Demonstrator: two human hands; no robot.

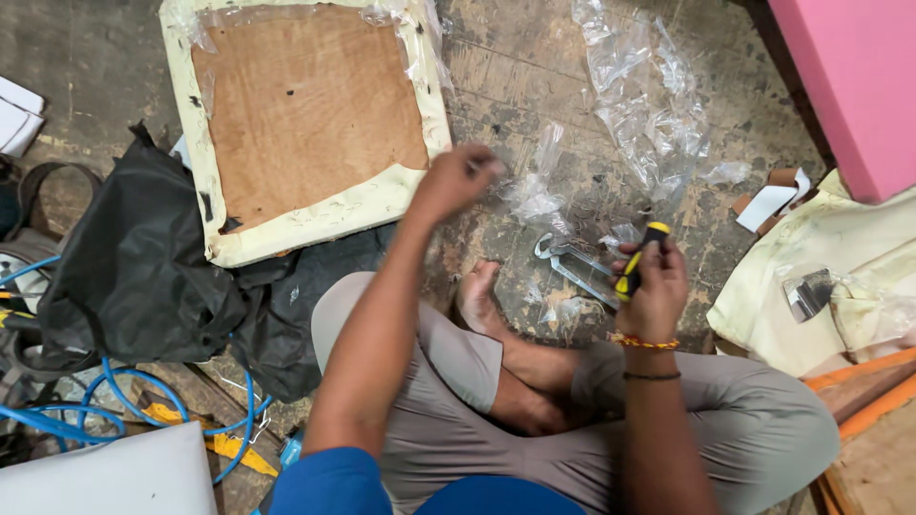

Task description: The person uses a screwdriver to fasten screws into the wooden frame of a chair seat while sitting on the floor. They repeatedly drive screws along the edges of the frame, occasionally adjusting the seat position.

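Fingers point(658, 272) of our right hand point(656, 296) wrap tight around a yellow-and-black handled tool point(637, 259), held upright just above the metal pliers point(572, 259) lying on the floor point(534, 86) near our bare foot point(477, 296). Our left hand point(453, 181) is blurred, its fingers pinched shut on something small we cannot make out, beside the corner of the foam-edged seat board point(305, 114). Clear plastic wrap point(639, 105) lies crumpled beyond.

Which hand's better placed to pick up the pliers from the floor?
Left, probably. The left hand holds at most a small scrap, and is blurred. The right hand sits closer to the pliers, but its grip is shut on the screwdriver.
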